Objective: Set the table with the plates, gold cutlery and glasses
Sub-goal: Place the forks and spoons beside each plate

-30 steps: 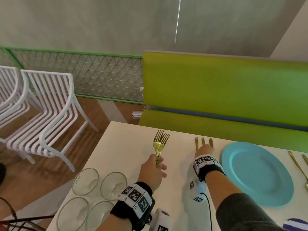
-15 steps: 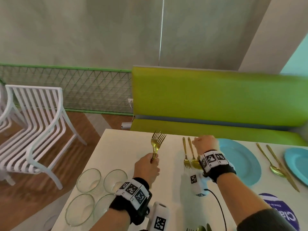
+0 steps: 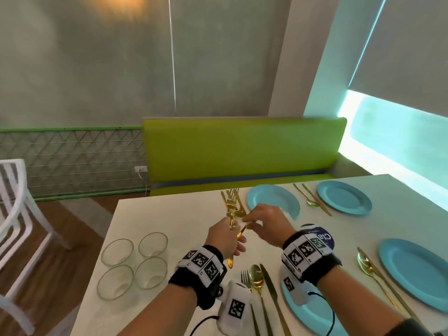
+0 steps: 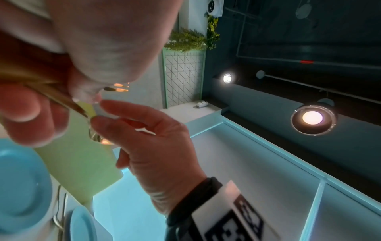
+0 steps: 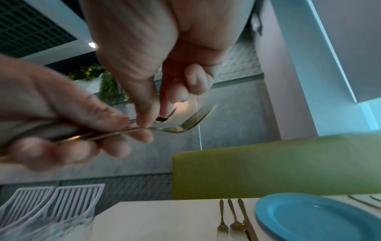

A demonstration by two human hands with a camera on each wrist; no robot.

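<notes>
Held above the white table [image 3: 174,214], near its far left corner, with bare surface between the glasses [image 3: 133,260] and the near place setting. Left hand [image 3: 224,238] wrapped around the handles of the gold forks [image 3: 231,202], tines up and tilted away toward the green bench [image 3: 242,151]. Right hand [image 3: 269,224] brought in just beside the left, thumb and forefinger pinching one fork at its neck; remaining fingers [image 5: 195,81] curled loosely. Four glasses grouped by the left table edge, well apart from the hands. Blue plates [image 3: 344,200] set along the far and right sides, gold cutlery lying beside each; fork, spoon and knife [image 5: 235,218] laid left of the far plate.

Half a second ago: right hand down on the table by the far plate, left alone carrying the forks. Now lifted and joined to the forks in the air.

Forks slim, shiny gold, bunched at the handles, tines slightly fanned.
</notes>
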